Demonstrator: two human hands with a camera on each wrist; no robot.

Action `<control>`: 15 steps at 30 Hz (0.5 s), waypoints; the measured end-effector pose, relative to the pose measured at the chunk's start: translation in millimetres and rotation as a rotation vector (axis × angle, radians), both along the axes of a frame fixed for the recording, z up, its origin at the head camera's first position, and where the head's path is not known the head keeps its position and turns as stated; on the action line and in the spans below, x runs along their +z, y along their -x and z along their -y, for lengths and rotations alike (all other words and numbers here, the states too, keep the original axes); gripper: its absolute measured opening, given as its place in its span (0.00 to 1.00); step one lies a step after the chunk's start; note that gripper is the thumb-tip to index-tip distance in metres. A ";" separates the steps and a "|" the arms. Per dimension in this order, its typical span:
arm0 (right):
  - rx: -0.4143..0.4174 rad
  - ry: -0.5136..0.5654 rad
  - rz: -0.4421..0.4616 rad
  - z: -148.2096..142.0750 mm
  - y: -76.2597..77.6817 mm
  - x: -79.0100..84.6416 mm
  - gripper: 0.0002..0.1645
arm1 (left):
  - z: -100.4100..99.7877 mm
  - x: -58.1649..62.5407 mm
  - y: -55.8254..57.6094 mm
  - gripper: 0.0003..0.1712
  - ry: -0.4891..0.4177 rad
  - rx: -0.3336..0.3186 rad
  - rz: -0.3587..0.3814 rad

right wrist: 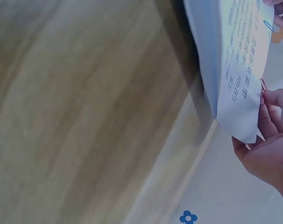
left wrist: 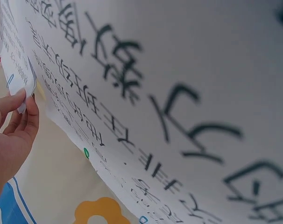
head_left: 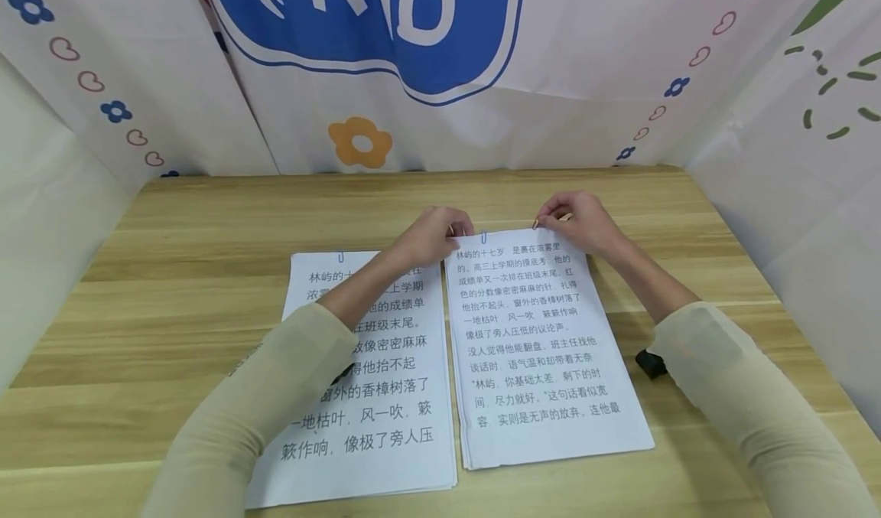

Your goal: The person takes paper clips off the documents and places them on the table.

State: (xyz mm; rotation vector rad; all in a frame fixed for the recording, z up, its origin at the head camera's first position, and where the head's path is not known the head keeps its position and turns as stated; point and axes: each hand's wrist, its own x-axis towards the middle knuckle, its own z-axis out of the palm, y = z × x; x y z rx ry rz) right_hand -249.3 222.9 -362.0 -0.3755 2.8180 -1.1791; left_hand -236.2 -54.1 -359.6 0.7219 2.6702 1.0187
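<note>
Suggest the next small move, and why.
Probably press the red clip further onto the right paper stack: the right grip pinches it at the top edge, where it sticks out, while the left grip holds the top left corner.

The right stack of printed sheets lies on the counter, a blue paper clip on its top edge; the right hand pinches a red paper clip.
</note>
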 end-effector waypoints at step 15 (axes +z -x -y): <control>0.034 0.039 -0.006 -3.7 -0.2 -0.7 0.08 | -1.1 -1.9 2.2 0.15 0.001 -0.007 -0.003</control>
